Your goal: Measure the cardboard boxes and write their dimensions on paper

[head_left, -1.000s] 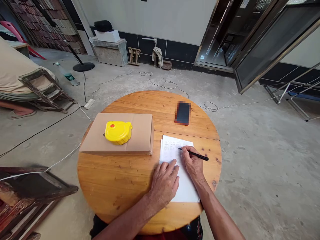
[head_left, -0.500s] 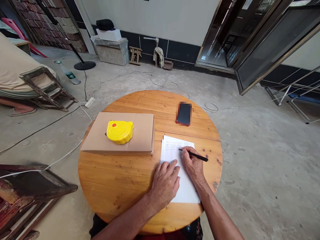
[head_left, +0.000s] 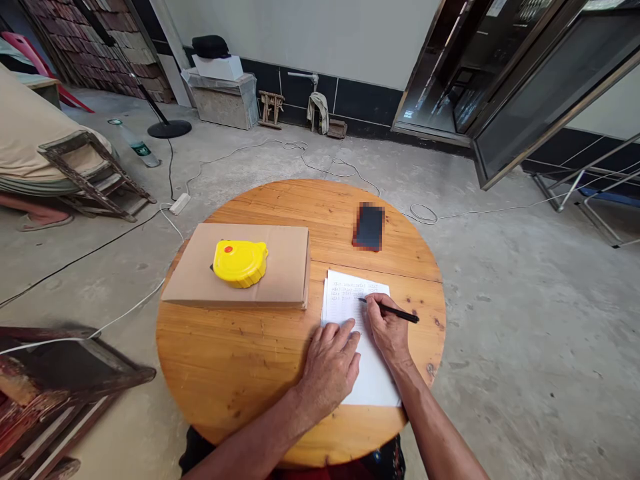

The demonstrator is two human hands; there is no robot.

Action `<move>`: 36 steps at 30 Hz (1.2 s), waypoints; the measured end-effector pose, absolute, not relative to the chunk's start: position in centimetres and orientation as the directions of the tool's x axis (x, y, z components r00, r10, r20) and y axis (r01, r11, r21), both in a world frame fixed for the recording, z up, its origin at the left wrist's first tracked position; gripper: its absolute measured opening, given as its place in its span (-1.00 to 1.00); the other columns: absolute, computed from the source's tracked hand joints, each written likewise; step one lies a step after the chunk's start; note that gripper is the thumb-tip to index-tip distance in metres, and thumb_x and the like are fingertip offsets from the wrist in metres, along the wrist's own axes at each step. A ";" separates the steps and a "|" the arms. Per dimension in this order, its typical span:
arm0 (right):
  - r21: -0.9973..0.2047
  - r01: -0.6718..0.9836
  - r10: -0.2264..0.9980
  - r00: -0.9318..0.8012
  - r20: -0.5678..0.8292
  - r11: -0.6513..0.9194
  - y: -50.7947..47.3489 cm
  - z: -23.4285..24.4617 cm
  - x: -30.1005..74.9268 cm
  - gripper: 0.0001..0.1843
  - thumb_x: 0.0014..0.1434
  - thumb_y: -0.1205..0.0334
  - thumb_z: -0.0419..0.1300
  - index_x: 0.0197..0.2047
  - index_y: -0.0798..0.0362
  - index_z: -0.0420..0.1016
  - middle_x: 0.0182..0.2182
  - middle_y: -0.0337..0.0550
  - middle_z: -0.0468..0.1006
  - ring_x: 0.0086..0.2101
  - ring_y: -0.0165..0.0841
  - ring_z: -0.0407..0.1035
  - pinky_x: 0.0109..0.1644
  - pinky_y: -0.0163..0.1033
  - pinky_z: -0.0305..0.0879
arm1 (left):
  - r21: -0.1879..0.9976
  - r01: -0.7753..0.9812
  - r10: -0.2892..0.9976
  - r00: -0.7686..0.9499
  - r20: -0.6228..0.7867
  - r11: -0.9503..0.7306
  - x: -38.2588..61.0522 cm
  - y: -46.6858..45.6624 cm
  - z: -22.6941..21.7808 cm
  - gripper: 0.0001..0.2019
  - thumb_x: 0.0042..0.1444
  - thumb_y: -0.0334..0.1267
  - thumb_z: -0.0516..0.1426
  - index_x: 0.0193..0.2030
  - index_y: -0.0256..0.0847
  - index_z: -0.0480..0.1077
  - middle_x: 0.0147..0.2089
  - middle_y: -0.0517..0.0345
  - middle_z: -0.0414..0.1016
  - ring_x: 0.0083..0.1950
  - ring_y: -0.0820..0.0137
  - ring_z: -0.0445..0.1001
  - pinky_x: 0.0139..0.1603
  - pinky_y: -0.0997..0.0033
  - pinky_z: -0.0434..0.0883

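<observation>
In my right hand (head_left: 389, 332) is a black pen (head_left: 400, 312), pinched near its tip, which meets the paper at the end of a line of writing. The white sheets of paper (head_left: 370, 383) lie on the round wooden table (head_left: 240, 373), with several rows of small handwriting near the top. My left hand (head_left: 331, 363) rests flat across the left edge of the paper, fingers stretched out and holding nothing. Left of the paper is a closed cardboard box (head_left: 283, 267), and on it sits a yellow tape measure (head_left: 241, 263) with an orange button.
A dark, pixelated flat object (head_left: 369, 227) lies on the table beyond the paper. Around the table are a wooden chair (head_left: 75, 400) at left, a power strip (head_left: 180, 204) with cables on the floor, and a plastic bottle (head_left: 137, 147). Another person's foot (head_left: 47, 220) shows at far left.
My right hand and the pen have shifted very slightly to the right along the line of writing. My left hand stays in place on the paper.
</observation>
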State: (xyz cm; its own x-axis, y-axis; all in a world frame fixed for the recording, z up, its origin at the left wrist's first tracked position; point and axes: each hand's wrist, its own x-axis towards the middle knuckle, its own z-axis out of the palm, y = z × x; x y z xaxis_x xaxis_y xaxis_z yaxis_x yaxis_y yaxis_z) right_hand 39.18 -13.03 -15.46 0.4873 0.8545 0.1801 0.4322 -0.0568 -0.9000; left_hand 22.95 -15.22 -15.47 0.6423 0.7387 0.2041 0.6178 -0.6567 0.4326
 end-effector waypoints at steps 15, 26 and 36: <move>-0.901 0.430 0.833 0.519 0.191 -0.062 -13.2 -15.5 39.3 -0.75 0.20 0.08 0.13 -0.36 0.06 0.51 -0.55 -0.23 0.47 -0.52 -0.35 0.32 -0.41 -0.25 0.28 | 0.428 0.617 0.738 0.638 0.219 -0.660 23.0 -15.2 -15.4 -0.67 0.21 -0.33 0.14 0.12 -0.14 0.39 0.28 0.09 0.40 0.06 0.17 0.35 0.08 0.03 0.36; -0.905 0.423 0.829 0.524 0.194 -0.056 -13.1 -15.2 39.2 -0.76 0.19 0.09 0.14 -0.38 0.06 0.50 -0.55 -0.22 0.48 -0.53 -0.36 0.33 -0.42 -0.25 0.29 | 0.439 0.613 0.740 0.635 0.221 -0.657 22.9 -15.2 -15.4 -0.68 0.21 -0.33 0.13 0.11 -0.15 0.39 0.28 0.10 0.40 0.05 0.17 0.34 0.07 0.04 0.36; -0.902 0.428 0.833 0.518 0.196 -0.054 -13.0 -15.1 39.1 -0.76 0.19 0.10 0.14 -0.39 0.06 0.51 -0.51 -0.18 0.53 -0.50 -0.35 0.36 -0.37 -0.25 0.32 | 0.449 0.612 0.742 0.636 0.212 -0.652 23.0 -15.1 -15.3 -0.68 0.21 -0.34 0.12 0.11 -0.15 0.39 0.28 0.11 0.40 0.06 0.16 0.34 0.08 0.02 0.36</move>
State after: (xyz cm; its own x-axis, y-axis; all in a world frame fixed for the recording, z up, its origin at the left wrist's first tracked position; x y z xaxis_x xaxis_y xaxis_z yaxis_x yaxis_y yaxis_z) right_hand 39.11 -13.02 -15.11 0.5176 0.8329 0.1959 0.4282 -0.0539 -0.9021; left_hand 22.98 -15.14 -15.33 0.6356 0.7424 0.2118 0.6116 -0.6516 0.4488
